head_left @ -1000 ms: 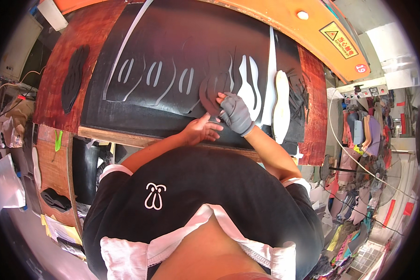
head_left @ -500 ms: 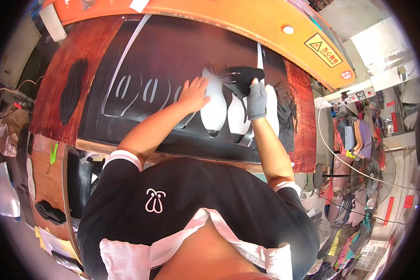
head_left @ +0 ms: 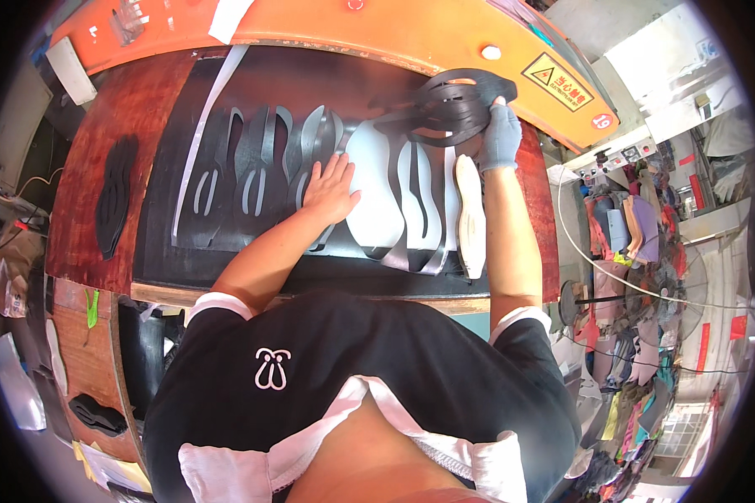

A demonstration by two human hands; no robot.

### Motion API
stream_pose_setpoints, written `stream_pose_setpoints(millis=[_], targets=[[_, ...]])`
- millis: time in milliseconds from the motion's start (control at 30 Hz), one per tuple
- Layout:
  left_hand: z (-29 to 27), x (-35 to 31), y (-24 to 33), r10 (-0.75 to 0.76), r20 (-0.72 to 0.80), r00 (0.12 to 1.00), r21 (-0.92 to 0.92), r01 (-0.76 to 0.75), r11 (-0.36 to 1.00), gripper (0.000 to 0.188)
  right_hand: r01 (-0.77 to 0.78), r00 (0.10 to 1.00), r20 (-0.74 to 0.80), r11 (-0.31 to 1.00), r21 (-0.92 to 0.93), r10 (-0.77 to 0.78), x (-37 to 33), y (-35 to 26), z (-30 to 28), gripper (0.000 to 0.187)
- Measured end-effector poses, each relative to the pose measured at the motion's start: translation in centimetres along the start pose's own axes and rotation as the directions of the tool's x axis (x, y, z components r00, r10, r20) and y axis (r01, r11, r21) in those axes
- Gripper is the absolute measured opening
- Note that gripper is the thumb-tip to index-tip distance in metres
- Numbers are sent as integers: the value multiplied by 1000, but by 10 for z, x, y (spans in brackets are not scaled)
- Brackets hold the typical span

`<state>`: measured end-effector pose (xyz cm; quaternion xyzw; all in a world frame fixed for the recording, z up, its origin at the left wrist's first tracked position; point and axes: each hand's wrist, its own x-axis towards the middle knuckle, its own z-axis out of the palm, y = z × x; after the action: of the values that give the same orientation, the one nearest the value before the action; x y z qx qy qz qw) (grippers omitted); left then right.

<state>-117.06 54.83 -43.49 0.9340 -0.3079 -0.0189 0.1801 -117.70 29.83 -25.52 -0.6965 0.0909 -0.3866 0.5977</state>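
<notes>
My left hand [head_left: 331, 189] lies flat with fingers stretched on a black sheet [head_left: 264, 226], beside its sole-shaped cut-outs. Pale grey shows through the openings, the widest being the cut-out [head_left: 374, 189] just right of that hand. In a grey fingerless glove, my right hand [head_left: 502, 138] grips a bunch of black slotted cut pieces [head_left: 457, 105] by its right end. The pieces hang fanned and slightly apart above the sheet's far right part. Below them a white sole-shaped piece [head_left: 471, 222] lies near the sheet's right edge.
An orange machine beam [head_left: 310, 32] spans the far side, close beyond the raised pieces. Reddish-brown boards [head_left: 80, 201] flank the black work surface. A stack of black cut pieces [head_left: 116, 197] rests on the left board. Another black stack [head_left: 98, 414] sits lower left.
My right hand has lifted the black pieces up, away and slightly right, uncovering more cut-outs and the white piece. My left hand has shifted slightly left and nearer, staying on the sheet.
</notes>
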Motion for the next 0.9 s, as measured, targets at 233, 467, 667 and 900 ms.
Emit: stream_pose_setpoints(millis=[233, 467, 667, 900], targets=[[-39, 9, 20, 3, -105, 995, -607, -66, 792, 60, -250, 959, 148, 967, 46, 241, -59, 20, 12, 35], [-32, 13, 45, -126, -294, 948, -785, -164, 598, 61, -98, 963, 233, 979, -179, 139, -110, 16, 10, 45], [-5, 38, 17, -135, -257, 957, -619, -55, 784, 61, -295, 955, 65, 905, 305, 289, -92, 22, -4, 31], [-8, 102, 1, 103, -195, 975, -394, -174, 902, 55, -339, 919, -38, 837, 429, 392, -75, 42, -25, 31]])
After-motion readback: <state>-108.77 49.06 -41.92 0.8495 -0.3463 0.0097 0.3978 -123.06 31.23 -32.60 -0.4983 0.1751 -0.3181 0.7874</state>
